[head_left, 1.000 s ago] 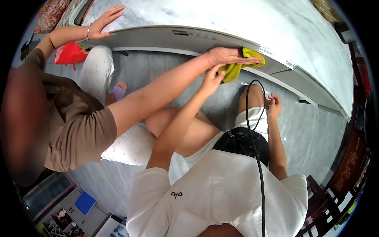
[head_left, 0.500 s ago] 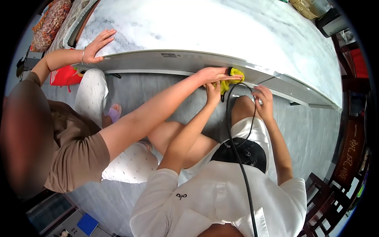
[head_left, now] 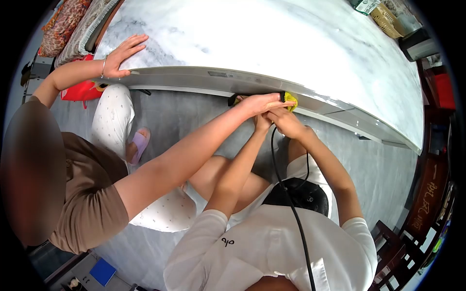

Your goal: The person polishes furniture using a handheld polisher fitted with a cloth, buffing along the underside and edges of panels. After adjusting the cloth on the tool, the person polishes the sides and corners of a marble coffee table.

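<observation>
A yellow cloth with black edging (head_left: 291, 100) is pressed to the front edge of the marble-topped table (head_left: 233, 39). A co-worker's hand (head_left: 262, 103) lies over the cloth. Just below that hand, my left hand (head_left: 262, 122) has its fingers drawn together, partly hidden behind the co-worker's hand. My right hand (head_left: 287, 123) reaches in from the right, fingers bent together against the cloth's lower side and touching my left hand. What my fingers hold is hidden.
The co-worker's other hand (head_left: 121, 56) rests on the tabletop at the left. A black cable (head_left: 291, 206) loops up in front of my body. A basket (head_left: 387, 20) and a dark container (head_left: 416, 44) stand at the back right. A red bag (head_left: 80, 91) lies at the left.
My right hand has come up from beside my knee to join my left hand at the cloth. The cloth and the co-worker's hand have shifted left along the edge.
</observation>
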{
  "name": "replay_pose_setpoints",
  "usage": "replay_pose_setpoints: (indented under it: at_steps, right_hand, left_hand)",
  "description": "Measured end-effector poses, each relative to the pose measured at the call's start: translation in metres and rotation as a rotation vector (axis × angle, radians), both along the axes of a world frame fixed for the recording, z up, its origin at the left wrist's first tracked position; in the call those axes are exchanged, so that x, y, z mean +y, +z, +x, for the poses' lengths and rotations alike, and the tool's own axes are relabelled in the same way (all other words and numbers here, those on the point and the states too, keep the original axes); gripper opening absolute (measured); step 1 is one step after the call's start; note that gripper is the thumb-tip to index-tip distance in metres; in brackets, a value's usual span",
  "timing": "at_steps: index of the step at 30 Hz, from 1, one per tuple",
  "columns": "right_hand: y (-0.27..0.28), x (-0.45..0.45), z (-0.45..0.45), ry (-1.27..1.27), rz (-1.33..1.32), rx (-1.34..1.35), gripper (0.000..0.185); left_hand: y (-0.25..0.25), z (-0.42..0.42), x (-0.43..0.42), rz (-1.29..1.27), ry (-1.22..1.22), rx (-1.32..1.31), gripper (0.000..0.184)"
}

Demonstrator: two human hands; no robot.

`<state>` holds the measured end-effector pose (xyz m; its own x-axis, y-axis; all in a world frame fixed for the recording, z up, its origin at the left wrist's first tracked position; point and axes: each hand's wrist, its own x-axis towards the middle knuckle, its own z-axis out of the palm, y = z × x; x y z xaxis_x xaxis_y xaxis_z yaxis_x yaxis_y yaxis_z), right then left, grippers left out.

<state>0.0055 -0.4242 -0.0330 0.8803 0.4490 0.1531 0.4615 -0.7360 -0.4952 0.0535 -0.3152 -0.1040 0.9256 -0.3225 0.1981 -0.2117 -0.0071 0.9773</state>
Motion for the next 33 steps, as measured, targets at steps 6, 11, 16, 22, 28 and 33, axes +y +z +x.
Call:
replay_pose_setpoints:
  at_steps: [6, 11, 16, 22, 28, 33]
  right_hand:
    - [-0.014, 0.008, 0.022, 0.028, -0.164, 0.01, 0.035]
    - [-0.049, 0.025, 0.036, 0.032, -0.298, 0.199, 0.061]
    - [-0.11, 0.03, 0.054, -0.001, -0.773, -0.259, 0.068]
    - [-0.12, 0.028, 0.066, 0.076, -0.738, -0.252, 0.051]
    - [-0.119, 0.036, 0.074, 0.085, -0.57, -0.14, 0.051]
    - [-0.119, 0.041, 0.076, 0.081, -0.433, -0.06, 0.05]
  left_hand:
    - [-0.013, 0.034, 0.022, 0.338, -0.174, 0.101, 0.024]
    - [-0.044, 0.039, 0.04, -0.217, 0.172, 0.431, 0.02]
    - [0.085, -0.003, 0.075, -0.132, 0.256, 1.016, 0.046]
    - [0.132, -0.014, 0.09, -0.228, -0.103, 0.85, 0.033]
    - [0.139, -0.01, 0.091, -0.291, -0.143, 0.832, 0.025]
    - [0.129, -0.009, 0.088, -0.269, -0.12, 0.832, 0.025]
